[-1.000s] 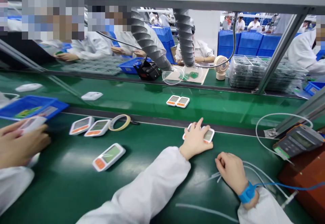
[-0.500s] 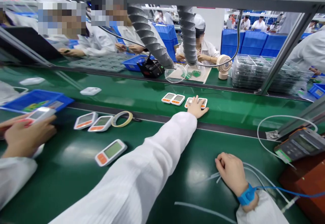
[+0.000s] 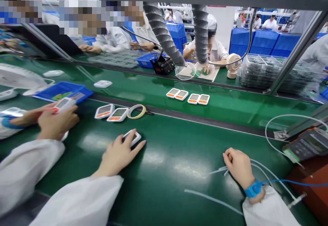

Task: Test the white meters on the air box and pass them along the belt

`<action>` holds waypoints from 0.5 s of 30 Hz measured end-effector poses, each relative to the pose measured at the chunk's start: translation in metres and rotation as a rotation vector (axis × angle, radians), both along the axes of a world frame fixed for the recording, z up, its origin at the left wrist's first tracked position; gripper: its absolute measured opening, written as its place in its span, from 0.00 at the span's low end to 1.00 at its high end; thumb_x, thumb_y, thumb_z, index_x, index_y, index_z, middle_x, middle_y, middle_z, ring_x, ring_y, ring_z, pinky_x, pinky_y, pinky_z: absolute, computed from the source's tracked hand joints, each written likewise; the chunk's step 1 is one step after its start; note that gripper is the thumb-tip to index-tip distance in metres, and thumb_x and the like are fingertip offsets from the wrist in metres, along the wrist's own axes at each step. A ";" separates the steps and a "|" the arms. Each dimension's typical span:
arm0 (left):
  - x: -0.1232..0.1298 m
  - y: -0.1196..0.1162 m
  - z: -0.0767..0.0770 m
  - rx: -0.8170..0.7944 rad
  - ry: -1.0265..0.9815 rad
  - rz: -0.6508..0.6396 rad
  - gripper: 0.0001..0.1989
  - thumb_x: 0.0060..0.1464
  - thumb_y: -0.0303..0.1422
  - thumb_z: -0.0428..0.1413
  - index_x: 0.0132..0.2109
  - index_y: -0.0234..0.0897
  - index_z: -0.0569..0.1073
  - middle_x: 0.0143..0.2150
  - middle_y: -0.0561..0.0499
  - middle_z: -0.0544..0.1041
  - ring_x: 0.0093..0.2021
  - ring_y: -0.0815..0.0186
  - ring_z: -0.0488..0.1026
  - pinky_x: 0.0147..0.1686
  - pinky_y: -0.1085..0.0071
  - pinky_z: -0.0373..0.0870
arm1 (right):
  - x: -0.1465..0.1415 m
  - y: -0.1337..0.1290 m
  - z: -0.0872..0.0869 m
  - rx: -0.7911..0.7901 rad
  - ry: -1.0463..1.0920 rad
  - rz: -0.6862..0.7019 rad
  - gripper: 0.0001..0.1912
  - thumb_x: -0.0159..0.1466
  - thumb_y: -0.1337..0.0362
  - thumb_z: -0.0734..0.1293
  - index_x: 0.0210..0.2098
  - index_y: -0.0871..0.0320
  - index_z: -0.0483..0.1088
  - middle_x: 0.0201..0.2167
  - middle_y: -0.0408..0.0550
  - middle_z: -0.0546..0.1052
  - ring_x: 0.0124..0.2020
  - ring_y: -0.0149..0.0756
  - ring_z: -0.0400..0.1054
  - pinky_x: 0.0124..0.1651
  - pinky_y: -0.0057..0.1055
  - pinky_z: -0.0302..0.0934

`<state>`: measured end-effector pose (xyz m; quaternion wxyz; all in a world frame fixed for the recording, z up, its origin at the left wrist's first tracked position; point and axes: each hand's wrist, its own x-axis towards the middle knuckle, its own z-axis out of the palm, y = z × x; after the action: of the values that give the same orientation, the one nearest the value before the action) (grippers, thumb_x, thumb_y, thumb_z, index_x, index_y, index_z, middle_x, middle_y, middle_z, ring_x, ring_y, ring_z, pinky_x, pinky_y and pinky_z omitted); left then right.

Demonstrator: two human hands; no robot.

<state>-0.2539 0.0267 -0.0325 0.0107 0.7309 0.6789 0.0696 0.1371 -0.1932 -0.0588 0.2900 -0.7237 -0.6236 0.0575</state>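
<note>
My left hand (image 3: 116, 154) lies over a white handheld meter (image 3: 135, 139) on the green bench, fingers spread and thumb apart; its palm and fingers hide much of the meter. My right hand (image 3: 238, 166) rests on the bench with curled fingers, and whatever they may hold is hidden. Clear thin tubes (image 3: 258, 169) run by or under it. On its wrist is a blue band (image 3: 253, 188) with a cord. Two meters with orange buttons, one of them a tilted meter (image 3: 118, 114), sit beside a tape roll (image 3: 136, 111). Several more meters (image 3: 181, 95) stand in pairs on the far green strip.
At left, a co-worker's hands (image 3: 56, 120) hold another meter near a blue tray (image 3: 64, 91). A grey instrument (image 3: 307, 144) sits on a reddish box at right. Two ribbed ducts (image 3: 201, 31) hang ahead, beside a small fan (image 3: 233, 65) and stacked clear trays (image 3: 258, 72).
My left hand has drawn back from the right-hand pair of meters on the far strip to the single meter on the near bench. My right hand keeps its place; the view has shifted left.
</note>
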 end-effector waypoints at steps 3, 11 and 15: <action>-0.016 -0.020 -0.009 0.005 -0.043 -0.005 0.36 0.59 0.51 0.42 0.65 0.31 0.63 0.50 0.33 0.70 0.53 0.41 0.68 0.54 0.47 0.64 | 0.001 0.000 -0.001 0.009 -0.004 0.001 0.13 0.69 0.62 0.60 0.28 0.55 0.66 0.19 0.39 0.65 0.24 0.32 0.62 0.31 0.29 0.46; 0.111 -0.062 -0.030 -0.006 -0.842 -0.393 0.34 0.59 0.48 0.48 0.66 0.33 0.55 0.54 0.39 0.68 0.51 0.55 0.69 0.55 0.56 0.64 | 0.003 0.001 -0.001 0.020 0.032 0.000 0.13 0.69 0.61 0.61 0.28 0.55 0.67 0.18 0.39 0.66 0.23 0.34 0.63 0.30 0.30 0.48; 0.211 -0.083 -0.028 -0.234 -1.250 -0.395 0.36 0.57 0.47 0.52 0.67 0.38 0.52 0.49 0.45 0.70 0.40 0.63 0.71 0.46 0.63 0.68 | 0.008 -0.005 0.007 0.022 0.085 0.041 0.13 0.69 0.61 0.59 0.30 0.55 0.69 0.22 0.41 0.71 0.25 0.35 0.66 0.31 0.29 0.55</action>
<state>-0.0428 -0.0561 -0.0609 0.4942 0.6576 0.4013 0.4029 0.1455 -0.1979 -0.0523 0.3229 -0.7046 -0.6258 0.0875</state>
